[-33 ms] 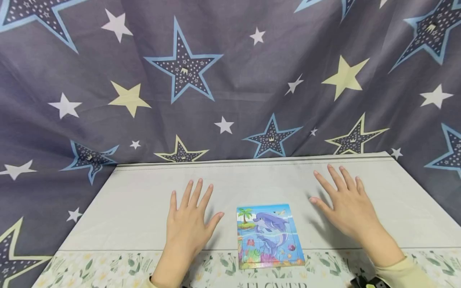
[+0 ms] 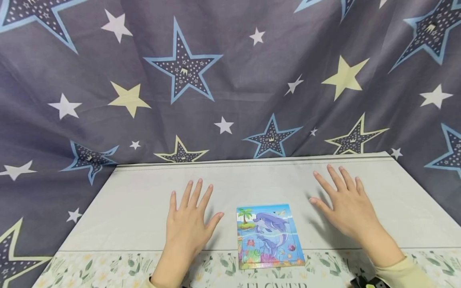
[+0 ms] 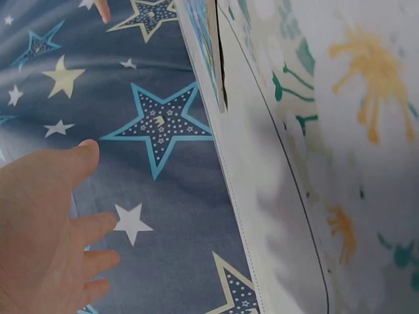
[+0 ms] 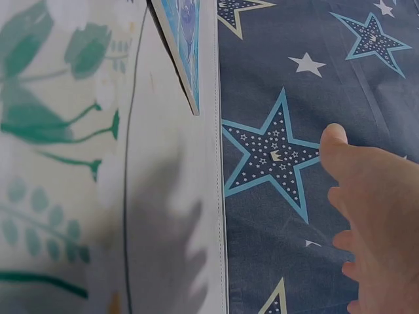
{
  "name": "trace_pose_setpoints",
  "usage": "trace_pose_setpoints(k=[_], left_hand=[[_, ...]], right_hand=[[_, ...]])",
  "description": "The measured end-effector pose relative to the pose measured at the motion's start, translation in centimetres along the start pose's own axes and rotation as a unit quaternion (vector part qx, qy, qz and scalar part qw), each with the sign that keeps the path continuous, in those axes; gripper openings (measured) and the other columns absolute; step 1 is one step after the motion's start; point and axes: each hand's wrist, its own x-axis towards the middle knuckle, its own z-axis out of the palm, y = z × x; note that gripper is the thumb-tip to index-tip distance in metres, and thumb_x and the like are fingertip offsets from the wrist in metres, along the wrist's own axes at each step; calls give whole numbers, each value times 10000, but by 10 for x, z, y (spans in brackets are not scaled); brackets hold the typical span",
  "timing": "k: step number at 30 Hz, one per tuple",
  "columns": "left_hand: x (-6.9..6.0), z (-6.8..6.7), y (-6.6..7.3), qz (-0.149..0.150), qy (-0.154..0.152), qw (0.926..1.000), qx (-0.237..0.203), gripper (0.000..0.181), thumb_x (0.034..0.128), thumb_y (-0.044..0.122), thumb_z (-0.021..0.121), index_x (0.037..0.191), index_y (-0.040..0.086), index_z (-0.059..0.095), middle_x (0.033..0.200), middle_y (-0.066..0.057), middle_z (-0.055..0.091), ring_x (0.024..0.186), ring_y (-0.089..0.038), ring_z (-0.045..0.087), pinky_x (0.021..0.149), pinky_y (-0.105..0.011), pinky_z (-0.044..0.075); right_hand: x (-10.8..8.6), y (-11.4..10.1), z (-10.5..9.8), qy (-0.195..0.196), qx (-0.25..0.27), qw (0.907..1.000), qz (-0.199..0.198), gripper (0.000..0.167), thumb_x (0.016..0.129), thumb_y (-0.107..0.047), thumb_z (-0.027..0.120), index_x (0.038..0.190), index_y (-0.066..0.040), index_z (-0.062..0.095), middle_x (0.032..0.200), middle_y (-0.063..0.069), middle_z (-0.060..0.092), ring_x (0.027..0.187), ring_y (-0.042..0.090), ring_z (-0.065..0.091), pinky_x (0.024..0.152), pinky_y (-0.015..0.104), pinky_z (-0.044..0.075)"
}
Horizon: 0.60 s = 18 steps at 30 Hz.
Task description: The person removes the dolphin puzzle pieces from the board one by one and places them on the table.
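A dolphin picture puzzle [image 2: 271,236] lies flat on the table, between the two hands. It is a thin rectangular board with a palm tree, sea creatures and faint piece lines. To its left is my left hand [image 2: 191,224], palm down with fingers spread, holding nothing. My right hand [image 2: 347,208] is over to the right, fingers also spread, and it too holds nothing. Shadows beneath both hands suggest they hover above the surface. In the left wrist view the puzzle's edge [image 3: 213,59] shows at the top; the right wrist view catches its corner [image 4: 186,62].
A white cloth [image 2: 144,208] with a flowered front band and printed lettering covers the table. Behind and at both sides hangs a dark grey-purple curtain [image 2: 237,80] patterned with stars. Part of a dark device [image 2: 369,282] shows at the right wrist.
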Motion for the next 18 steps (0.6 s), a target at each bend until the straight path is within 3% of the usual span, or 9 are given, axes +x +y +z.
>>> trace_pose_setpoints(k=[18], left_hand=[[2,-3,0,114,114,9999,37,782,921,654,509,1547,204,373,1603,-86,290,1495,-298,171,1185,-588,38]], right_hand=[[-2,-2,3,121,-2,9999,44,742,959,-597,511,1576,-246,294,1616,179,203,1474,434,119,1124,702,35]])
